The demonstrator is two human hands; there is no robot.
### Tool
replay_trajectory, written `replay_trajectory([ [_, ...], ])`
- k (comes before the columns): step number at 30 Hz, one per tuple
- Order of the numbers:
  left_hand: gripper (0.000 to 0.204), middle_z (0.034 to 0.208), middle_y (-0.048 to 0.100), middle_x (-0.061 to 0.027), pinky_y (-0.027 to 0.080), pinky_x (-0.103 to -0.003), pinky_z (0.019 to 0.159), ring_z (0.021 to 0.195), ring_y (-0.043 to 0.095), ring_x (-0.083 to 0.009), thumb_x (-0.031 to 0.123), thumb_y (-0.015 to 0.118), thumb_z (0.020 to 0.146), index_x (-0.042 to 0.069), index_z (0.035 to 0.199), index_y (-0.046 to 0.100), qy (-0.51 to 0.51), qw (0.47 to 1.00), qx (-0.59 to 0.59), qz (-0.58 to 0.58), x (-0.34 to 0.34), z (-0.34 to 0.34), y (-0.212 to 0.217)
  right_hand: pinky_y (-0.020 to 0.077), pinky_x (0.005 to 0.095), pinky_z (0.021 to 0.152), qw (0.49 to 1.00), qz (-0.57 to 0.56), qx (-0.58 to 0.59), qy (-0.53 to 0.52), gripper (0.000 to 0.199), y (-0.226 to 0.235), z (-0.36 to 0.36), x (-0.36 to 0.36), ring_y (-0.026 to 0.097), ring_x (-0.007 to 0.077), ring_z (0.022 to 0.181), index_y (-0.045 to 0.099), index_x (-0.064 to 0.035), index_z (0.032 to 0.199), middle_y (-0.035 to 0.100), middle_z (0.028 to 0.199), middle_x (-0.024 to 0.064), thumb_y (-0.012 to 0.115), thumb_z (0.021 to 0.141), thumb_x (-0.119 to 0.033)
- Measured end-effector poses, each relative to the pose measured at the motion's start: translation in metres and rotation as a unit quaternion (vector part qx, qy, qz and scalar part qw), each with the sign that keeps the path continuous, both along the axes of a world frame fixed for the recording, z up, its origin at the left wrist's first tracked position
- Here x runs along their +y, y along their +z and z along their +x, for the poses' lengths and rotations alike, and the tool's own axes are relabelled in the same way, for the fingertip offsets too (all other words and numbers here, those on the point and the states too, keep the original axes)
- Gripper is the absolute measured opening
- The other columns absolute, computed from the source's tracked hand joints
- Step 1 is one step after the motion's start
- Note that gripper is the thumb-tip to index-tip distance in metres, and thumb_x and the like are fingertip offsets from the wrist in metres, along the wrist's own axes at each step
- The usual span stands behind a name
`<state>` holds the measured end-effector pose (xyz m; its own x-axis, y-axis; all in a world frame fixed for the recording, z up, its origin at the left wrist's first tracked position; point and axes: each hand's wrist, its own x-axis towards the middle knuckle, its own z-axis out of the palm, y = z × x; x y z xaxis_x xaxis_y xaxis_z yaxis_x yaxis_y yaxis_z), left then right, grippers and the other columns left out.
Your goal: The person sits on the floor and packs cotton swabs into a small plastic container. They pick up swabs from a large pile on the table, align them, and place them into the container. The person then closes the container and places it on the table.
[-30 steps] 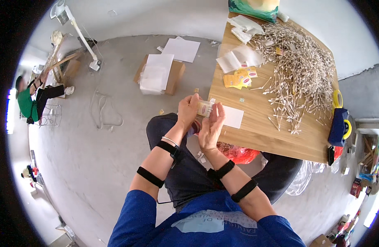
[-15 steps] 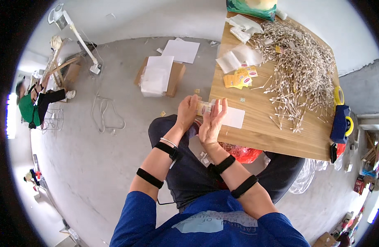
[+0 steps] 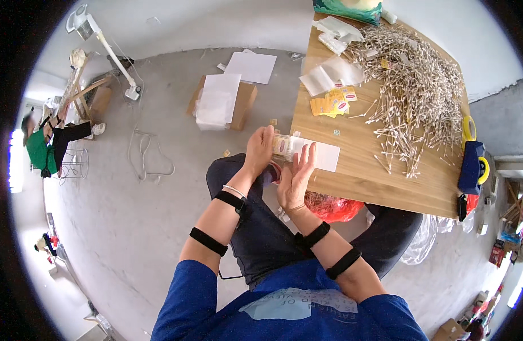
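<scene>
floor (image 3: 159, 227): grey concrete is seen left of and below the table; loose cable and scraps of paper are scattered on it.
table (image 3: 364, 182): a wooden top is set at the upper right, its near edge just above the person's knees.
stick heap (image 3: 415, 85): a wide pile of thin pale sticks is spread over the far half of the table.
cardboard box (image 3: 241, 105): it is laid on the floor left of the table, with white sheets stacked on it.
white sheet (image 3: 324, 154): it is laid flat at the table's near edge, just right of the hands.
tape dispenser (image 3: 472, 165): a blue and yellow one is placed at the table's right edge.
yellow labels (image 3: 329, 105): a small cluster is laid between the stick heap and the table's left edge.
left hand (image 3: 260, 149): its fingers are curled round the left end of the small packet.
right hand (image 3: 297, 173): it is held open with fingers together, the palm pressed against the packet's right side.
small packet (image 3: 283, 146): a clear packet with a red mark is held between both hands, above the lap at the table's near left edge.
</scene>
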<state>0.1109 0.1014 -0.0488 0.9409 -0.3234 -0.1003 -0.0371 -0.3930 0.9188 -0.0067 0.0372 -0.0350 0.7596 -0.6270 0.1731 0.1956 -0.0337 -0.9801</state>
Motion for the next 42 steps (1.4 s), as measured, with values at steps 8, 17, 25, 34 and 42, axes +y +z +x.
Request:
replay_trajectory([
  [8,0.045,0.078,0.06,-0.0104,0.045,-0.035,0.067,0.072,0.053,-0.0181,0.037,0.042,0.102,-0.002,0.088,0.059,0.011,0.999,-0.035,-0.009,-0.003,0.0,-0.004,0.0115,0.045,0.118,0.999,0.037,-0.019,0.03,0.089,-0.004,-0.001,0.005,0.009,0.0358,0.146,0.0,-0.0031,0.151,0.001,0.157,0.0181,0.036,0.072,0.02],
  [17,0.046,0.081,0.063,-0.0231,0.047,-0.042,0.07,0.078,0.062,-0.0371,0.037,0.044,0.1,-0.004,0.086,0.059,-0.003,1.0,-0.027,0.015,0.002,0.002,0.004,0.0085,0.0452,0.119,0.998,-0.063,0.003,-0.011,0.083,0.006,0.007,0.005,0.005,0.0375,0.146,-0.002,0.001,0.15,0.001,0.156,0.0218,0.038,0.078,0.014],
  [25,0.043,0.084,0.064,-0.024,0.047,-0.044,0.072,0.081,0.062,-0.0391,0.035,0.044,0.1,-0.003,0.091,0.061,-0.008,0.999,-0.025,0.019,-0.001,0.003,0.008,0.0106,0.0502,0.117,0.995,-0.096,0.006,0.008,0.076,-0.005,0.019,0.006,0.005,0.047,0.143,0.001,0.01,0.145,-0.003,0.151,0.0353,0.046,0.085,0.005],
  [34,0.04,0.084,0.063,-0.0251,0.047,-0.043,0.072,0.082,0.062,-0.0398,0.034,0.046,0.099,-0.003,0.091,0.059,-0.012,0.999,-0.016,0.025,-0.001,0.002,0.012,0.0076,0.0518,0.117,0.987,-0.162,0.019,-0.008,0.077,0.001,0.027,0.005,0.004,0.0488,0.143,-0.001,0.0075,0.147,-0.003,0.152,0.0363,0.046,0.085,0.0],
  [42,0.041,0.081,0.062,-0.0236,0.047,-0.042,0.07,0.078,0.061,-0.0385,0.035,0.046,0.099,-0.003,0.09,0.058,-0.007,1.0,-0.013,-0.008,0.0,0.0,0.01,0.0059,0.0531,0.117,0.98,-0.197,0.041,0.009,0.079,0.009,0.022,-0.004,0.0,0.0474,0.144,-0.005,0.0061,0.147,-0.004,0.153,0.0343,0.045,0.088,-0.002],
])
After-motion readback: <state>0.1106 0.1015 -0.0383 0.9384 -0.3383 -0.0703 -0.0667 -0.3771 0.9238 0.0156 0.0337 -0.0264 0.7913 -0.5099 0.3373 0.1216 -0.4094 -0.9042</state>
